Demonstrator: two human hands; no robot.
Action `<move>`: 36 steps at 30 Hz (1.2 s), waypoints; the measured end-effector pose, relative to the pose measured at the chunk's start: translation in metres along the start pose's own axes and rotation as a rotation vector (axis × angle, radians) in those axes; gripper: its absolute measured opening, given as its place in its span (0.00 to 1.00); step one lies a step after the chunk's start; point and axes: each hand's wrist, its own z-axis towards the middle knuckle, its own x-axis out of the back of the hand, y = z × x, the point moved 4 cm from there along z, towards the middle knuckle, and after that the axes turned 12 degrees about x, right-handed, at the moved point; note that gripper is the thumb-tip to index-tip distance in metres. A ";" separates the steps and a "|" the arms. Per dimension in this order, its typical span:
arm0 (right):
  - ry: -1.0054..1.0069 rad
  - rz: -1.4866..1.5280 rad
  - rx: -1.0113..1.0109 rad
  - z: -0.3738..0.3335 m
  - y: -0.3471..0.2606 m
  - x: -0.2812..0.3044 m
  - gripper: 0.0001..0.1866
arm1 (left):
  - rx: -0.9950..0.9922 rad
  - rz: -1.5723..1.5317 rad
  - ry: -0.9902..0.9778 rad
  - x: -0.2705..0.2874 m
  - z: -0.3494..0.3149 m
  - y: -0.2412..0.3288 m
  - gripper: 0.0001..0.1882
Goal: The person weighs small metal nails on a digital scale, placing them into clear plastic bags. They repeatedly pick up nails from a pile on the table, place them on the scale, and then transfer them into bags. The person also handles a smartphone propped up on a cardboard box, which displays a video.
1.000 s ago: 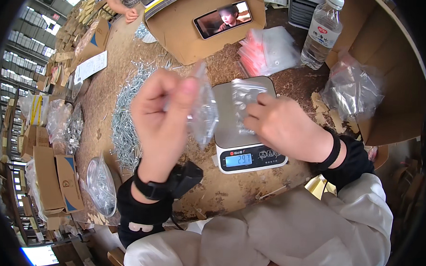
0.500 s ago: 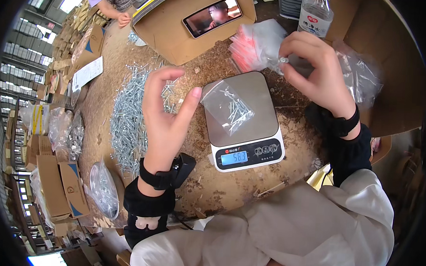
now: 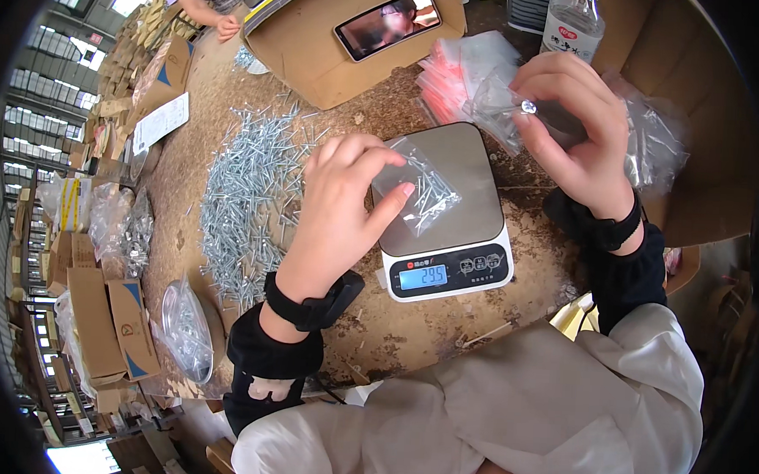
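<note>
A clear zip bag [image 3: 436, 197] with several silver screws lies on the steel plate of a white digital scale [image 3: 467, 270], its display lit. My left hand [image 3: 343, 193] reaches over the bag's left edge, thumb and forefinger apart; I cannot tell whether they touch the plastic. Held up right of the scale, my right hand [image 3: 583, 131] pinches a screw [image 3: 527, 107] by thumb and fingertips, its round head showing. A large heap of loose screws [image 3: 250, 197] spreads left of my left hand.
Red-edged plastic bags [image 3: 454, 79] lie behind the scale, crumpled clear plastic [image 3: 658, 152] at right. A phone [image 3: 389, 24] leans in a cardboard box [image 3: 319, 65]. A water bottle [image 3: 572, 25] stands at the back. Far left, another person's hand [image 3: 228, 27] rests by the table.
My left hand has moved right, from beside the scale to over the bag. My right hand has shifted slightly right, and the screw head shows more plainly. The scale's reading has dropped.
</note>
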 end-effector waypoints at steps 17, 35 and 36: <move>-0.197 0.125 0.008 -0.004 -0.044 -0.038 0.11 | -0.251 0.012 -0.046 -0.025 -0.039 0.046 0.15; -0.061 0.464 -0.347 -0.048 -0.022 -0.043 0.10 | 0.294 0.012 0.734 0.145 -0.172 -0.027 0.12; -0.103 0.448 -0.320 -0.044 -0.024 -0.044 0.10 | 0.308 0.191 0.766 0.175 -0.184 -0.042 0.12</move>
